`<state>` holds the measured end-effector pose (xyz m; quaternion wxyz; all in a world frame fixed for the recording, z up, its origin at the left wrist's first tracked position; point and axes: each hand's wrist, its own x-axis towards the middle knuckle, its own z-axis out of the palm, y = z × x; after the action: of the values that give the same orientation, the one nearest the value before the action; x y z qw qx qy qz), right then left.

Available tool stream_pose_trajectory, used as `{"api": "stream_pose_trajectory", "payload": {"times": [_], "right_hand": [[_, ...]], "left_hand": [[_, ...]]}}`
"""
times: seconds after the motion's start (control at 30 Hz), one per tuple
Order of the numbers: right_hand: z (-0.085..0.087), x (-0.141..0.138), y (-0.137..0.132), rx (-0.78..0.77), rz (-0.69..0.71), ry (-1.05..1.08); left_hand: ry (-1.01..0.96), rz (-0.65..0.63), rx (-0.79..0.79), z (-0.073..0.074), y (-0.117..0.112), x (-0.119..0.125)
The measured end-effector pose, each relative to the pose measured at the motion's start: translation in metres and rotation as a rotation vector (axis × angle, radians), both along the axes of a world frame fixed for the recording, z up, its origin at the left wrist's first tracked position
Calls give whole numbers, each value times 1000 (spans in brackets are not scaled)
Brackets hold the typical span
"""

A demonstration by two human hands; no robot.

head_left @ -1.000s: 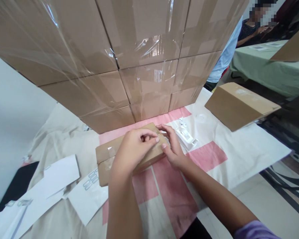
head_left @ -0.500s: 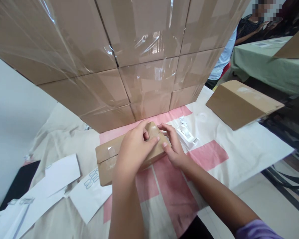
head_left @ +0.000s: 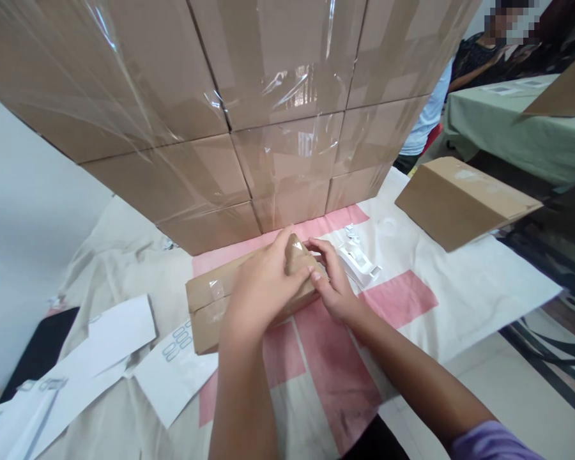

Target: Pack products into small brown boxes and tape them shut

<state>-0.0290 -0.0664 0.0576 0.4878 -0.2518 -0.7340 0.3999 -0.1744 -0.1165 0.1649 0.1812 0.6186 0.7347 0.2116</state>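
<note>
A small, long cardboard box (head_left: pixel 208 303) lies on the cloth, with a piece of clear tape on its top near the left end. Across its top reaches my left hand (head_left: pixel 268 275), fingers curled over the far edge and thumb pressed near the right end. My right hand (head_left: pixel 333 281) grips that right end, its fingers bent round the corner and its thumb close to the left thumb. Shiny tape shows on the box between the hands. Just beyond my right hand is a white tape dispenser (head_left: pixel 361 265).
A tall stack of film-wrapped cartons (head_left: pixel 287 153) stands right behind the box. Printed paper sheets (head_left: pixel 175 377) lie at left. An open carton (head_left: pixel 460 201) sits at right. Another person (head_left: pixel 479 57) is at a green-covered table (head_left: pixel 522 121) in the back.
My left thumb has slid right along the box's end toward my right thumb, and the left hand has shifted slightly right. The box stays in nearly the same place.
</note>
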Motion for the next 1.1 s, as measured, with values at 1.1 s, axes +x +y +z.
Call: {"api": "stream_pose_trajectory", "payload": {"times": [1.1], "right_hand": [[-42,102,136,58,-610,-683]], "left_hand": [[-49,145,147,-9,12,2]]}}
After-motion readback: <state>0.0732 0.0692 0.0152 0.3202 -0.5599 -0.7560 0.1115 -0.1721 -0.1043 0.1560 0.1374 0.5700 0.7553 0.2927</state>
